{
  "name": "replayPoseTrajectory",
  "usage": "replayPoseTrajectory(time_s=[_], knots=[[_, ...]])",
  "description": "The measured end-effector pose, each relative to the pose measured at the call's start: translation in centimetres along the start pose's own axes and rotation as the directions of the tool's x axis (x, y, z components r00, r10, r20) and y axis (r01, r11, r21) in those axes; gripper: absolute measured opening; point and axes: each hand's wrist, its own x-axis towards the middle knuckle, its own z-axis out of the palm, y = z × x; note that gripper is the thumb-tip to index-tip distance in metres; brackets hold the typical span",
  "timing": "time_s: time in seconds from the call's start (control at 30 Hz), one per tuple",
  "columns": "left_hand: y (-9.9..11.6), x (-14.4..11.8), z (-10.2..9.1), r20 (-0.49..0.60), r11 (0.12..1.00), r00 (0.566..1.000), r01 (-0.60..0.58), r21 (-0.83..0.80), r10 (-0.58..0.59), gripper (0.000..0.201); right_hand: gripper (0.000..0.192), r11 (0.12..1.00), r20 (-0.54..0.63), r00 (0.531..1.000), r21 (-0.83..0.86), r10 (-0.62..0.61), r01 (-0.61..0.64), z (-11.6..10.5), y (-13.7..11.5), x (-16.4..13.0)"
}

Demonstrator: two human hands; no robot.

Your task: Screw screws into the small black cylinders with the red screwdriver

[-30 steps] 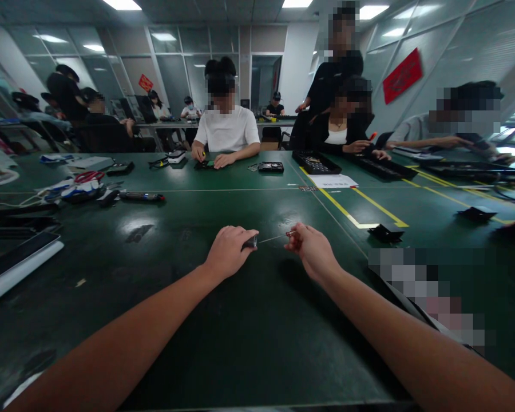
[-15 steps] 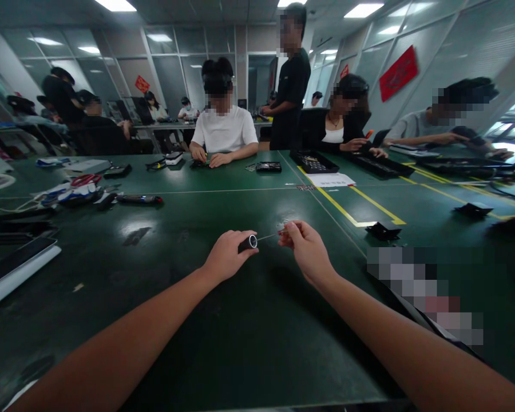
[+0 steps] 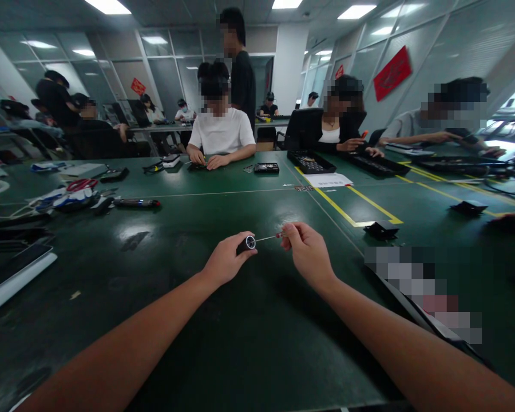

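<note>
My left hand [image 3: 224, 261] is closed around a short black cylinder [image 3: 246, 244] with a silver-ringed end that faces right. My right hand [image 3: 308, 252] pinches a thin metal rod [image 3: 266, 237] with a small red part near my fingers. The rod's tip points at the cylinder's open end and nearly touches it. Both hands hover just above the dark green table [image 3: 223, 320], close together near the middle of the view.
A white and black flat device [image 3: 12, 272] lies at the left edge. Tools and cables [image 3: 75, 194] sit further back left. Small black parts [image 3: 381, 230] lie to the right by yellow tape lines [image 3: 360, 214]. Several people work across the table.
The cylinder's open end has turned more toward me and the rod tip has come closer to it. A standing person behind has walked left. My view shifted slightly.
</note>
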Motion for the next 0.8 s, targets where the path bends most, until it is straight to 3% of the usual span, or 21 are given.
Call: replayPoseTrajectory(time_s=[0.3,0.47,0.6,0.8], knots=[[-0.43,0.01,0.11,-0.011,0.999,1.000,-0.023,-0.035,0.023,0.034,0.040,0.999,0.031,1.000,-0.045,0.006,-0.005,-0.30,-0.09,0.06],[-0.55,-0.12,0.21,0.025,0.999,0.999,-0.045,0.003,0.045,0.036,0.051,0.999,0.044,0.998,0.017,0.035,-0.036,-0.32,0.08,0.05],[-0.51,-0.10,0.26,0.066,0.998,0.997,-0.037,0.054,0.033,0.037,0.040,0.999,0.029,1.000,-0.037,-0.004,0.005,-0.16,0.25,-0.09],[-0.41,-0.04,0.11,0.005,0.999,1.000,-0.007,0.048,0.007,0.034,0.031,1.000,0.120,0.993,0.018,-0.001,-0.001,-0.18,0.40,-0.19]])
